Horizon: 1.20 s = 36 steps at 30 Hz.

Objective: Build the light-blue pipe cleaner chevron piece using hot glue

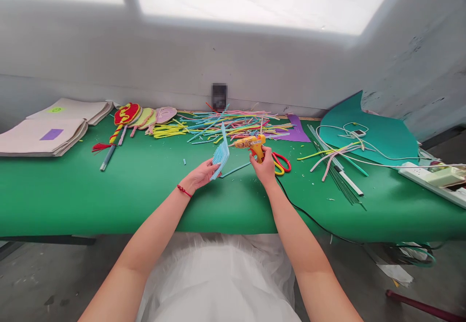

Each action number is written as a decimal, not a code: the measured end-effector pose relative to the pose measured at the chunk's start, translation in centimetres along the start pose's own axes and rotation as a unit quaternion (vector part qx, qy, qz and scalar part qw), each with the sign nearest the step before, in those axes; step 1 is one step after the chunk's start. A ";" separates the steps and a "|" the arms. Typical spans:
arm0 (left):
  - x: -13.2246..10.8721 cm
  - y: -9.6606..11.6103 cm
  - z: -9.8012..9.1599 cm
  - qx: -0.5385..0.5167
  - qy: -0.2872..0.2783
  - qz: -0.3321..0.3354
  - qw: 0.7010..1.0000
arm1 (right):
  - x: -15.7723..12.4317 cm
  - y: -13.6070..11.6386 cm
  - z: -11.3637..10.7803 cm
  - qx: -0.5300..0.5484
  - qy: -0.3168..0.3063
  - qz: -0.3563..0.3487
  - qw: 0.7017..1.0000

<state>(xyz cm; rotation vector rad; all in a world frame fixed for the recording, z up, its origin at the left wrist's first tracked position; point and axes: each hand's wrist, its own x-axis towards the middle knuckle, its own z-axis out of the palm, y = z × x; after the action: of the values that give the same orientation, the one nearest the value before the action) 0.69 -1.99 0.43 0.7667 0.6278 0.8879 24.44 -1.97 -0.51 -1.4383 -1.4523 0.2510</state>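
My left hand (201, 174) is closed on a light blue craft piece (221, 154), made of ribbed strips side by side and bent at an angle. In my right hand (263, 166) is a yellow glue gun (255, 143), its nozzle pointing left at the edge of the blue piece. Whether the nozzle touches it I cannot tell. A blue strip (236, 169) lies on the table between my hands. Scissors (284, 162) with red and yellow handles lie just right of my right hand, partly hidden by it. A black cord (309, 219) runs off to the lower right.
Coloured pipe cleaners (233, 124) are heaped at the back of the green table (138, 200). Finished fan shapes (127, 114) and paper stacks (40, 132) lie left. To the right are a teal sheet (374, 130), thin dark wires (340, 186) and a power strip (415, 171).
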 end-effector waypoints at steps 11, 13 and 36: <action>-0.2 0.1 0.3 0.030 -0.022 0.000 0.999 | 0.1 0.1 0.0 -0.002 0.001 0.013 1.000; -0.2 0.1 0.3 0.036 -0.027 0.001 0.999 | 0.1 0.0 -0.1 -0.001 0.003 0.021 1.000; 0.0 -0.1 0.0 0.085 -0.029 -0.008 0.996 | 0.2 0.3 -0.1 0.017 0.016 0.029 0.999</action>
<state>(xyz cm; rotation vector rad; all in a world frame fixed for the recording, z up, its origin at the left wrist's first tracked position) 0.74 -2.03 0.35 0.9369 0.6630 0.8022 24.73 -1.77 -0.59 -1.4531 -1.3751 0.2858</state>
